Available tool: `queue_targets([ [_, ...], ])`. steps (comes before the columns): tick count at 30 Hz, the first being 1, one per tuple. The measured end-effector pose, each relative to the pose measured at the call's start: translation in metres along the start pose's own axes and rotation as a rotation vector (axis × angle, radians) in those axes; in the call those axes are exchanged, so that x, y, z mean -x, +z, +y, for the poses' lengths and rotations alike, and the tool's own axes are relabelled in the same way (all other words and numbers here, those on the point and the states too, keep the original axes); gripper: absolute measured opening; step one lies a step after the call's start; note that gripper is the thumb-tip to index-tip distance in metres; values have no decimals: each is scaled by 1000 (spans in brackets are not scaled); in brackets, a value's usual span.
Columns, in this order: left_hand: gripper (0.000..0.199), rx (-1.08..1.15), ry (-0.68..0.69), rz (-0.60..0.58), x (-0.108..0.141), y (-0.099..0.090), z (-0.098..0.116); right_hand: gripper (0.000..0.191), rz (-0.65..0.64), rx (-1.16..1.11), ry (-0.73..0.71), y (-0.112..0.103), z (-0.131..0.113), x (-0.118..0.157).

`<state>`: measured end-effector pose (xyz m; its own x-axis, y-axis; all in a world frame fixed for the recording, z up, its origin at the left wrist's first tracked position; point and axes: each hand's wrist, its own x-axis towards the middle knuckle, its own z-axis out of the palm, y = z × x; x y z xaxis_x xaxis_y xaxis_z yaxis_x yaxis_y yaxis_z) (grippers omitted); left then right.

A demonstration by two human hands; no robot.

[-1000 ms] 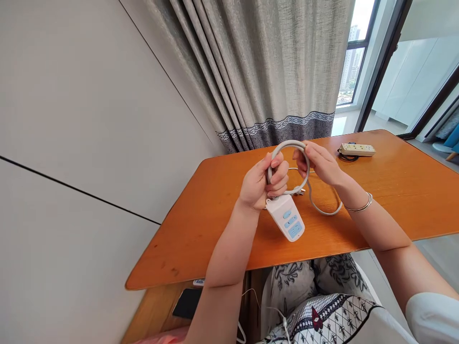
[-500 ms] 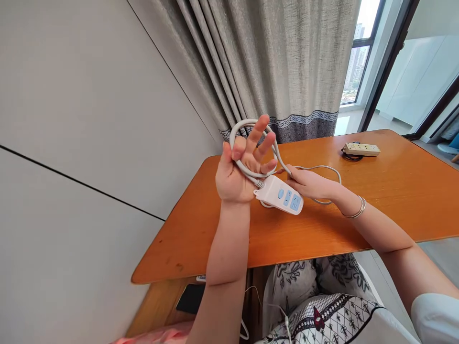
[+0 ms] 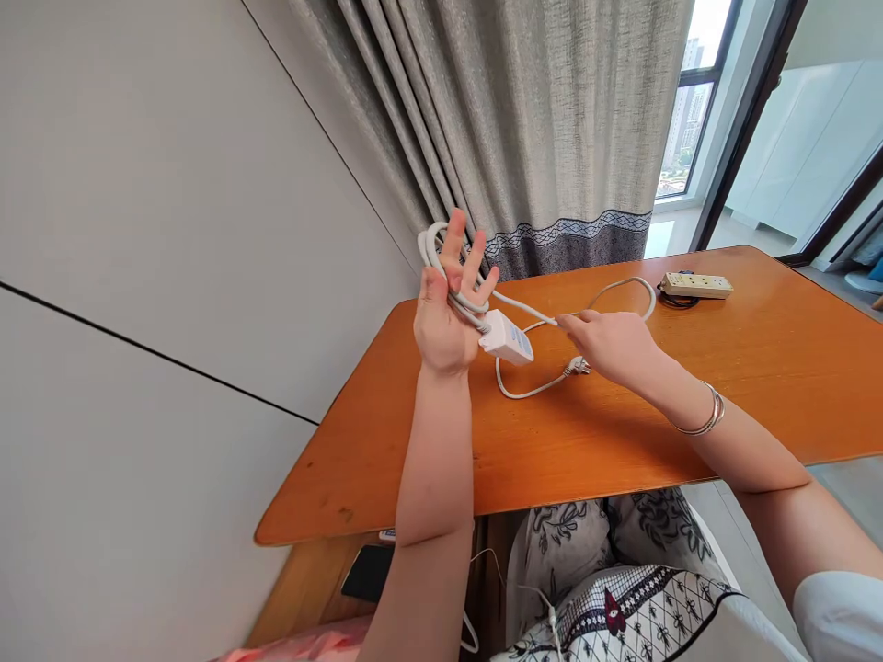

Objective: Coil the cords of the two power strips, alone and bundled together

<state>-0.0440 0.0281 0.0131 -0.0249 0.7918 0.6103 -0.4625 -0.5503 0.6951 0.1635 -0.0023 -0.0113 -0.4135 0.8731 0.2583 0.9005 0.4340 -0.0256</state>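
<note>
Loops of white cable (image 3: 429,241) are wound around my left hand (image 3: 448,317), whose thumb presses on the coil while the other fingers spread upward. A white power strip (image 3: 507,338) with blue sockets hangs from the cable beside my left palm, turned partly away. My right hand (image 3: 611,345) pinches the cable to the right of the coil, and that stretch runs nearly straight between both hands. Beyond it the cable curves over the table, and its plug (image 3: 578,366) lies below my right fingers.
The orange-brown table (image 3: 386,441) carries a second, cream power strip (image 3: 696,286) with a black cord at the back right. A grey curtain (image 3: 552,119) hangs behind the table. A dark flat object (image 3: 368,574) lies on a lower shelf at the left.
My left hand has turned and shifted slightly left with the coil, swinging the power strip round. My right hand has moved right, drawing the cable out. The plug has come into view.
</note>
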Motion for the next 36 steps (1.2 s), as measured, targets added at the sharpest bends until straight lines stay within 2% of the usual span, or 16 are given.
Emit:
queue_targets([
  [2, 43, 21, -37, -34, -1, -2, -1, 26, 98, -38, -121, -3, -5, 5],
  [4, 42, 58, -119, -30, -1, -2, -1, 29, 225, -108, -246, -8, -9, 9],
  [7, 40, 129, -310, -2, 0, 6, -1, 37, 380, -249, -380, -15, -9, 15],
  [9, 40, 176, -448, -4, 3, 15, -2, 40, 423, -334, -431, -17, -9, 16],
  [11, 39, 207, -565, -22, 9, 23, -7, 41, 453, -395, -440, -18, -7, 16],
  [13, 36, 209, -641, -74, 17, 31, -13, 41, 520, -441, -389, -18, -4, 14],
  [17, 32, 153, -717, -309, 30, 39, -23, 51, 645, -551, -244, -19, 9, 3],
  [19, 36, 184, -749, -392, 32, 42, -25, 53, 589, -677, -257, -19, 16, -3],
  [21, 41, 252, -797, -412, 31, 44, -25, 51, 459, -846, -288, -17, 22, -7],
  [24, 44, 332, -884, -328, 28, 46, -21, 47, 260, -1089, -298, -14, 29, -12],
  [27, 49, 380, -930, -231, 24, 46, -17, 52, 147, -1240, -307, -14, 33, -15],
  [32, 68, 424, -923, -166, 21, 42, -15, 54, 86, -1378, -288, -18, 36, -17],
  [36, 66, 419, -887, -138, 21, 42, -15, 54, 92, -1456, -249, -17, 36, -18],
])
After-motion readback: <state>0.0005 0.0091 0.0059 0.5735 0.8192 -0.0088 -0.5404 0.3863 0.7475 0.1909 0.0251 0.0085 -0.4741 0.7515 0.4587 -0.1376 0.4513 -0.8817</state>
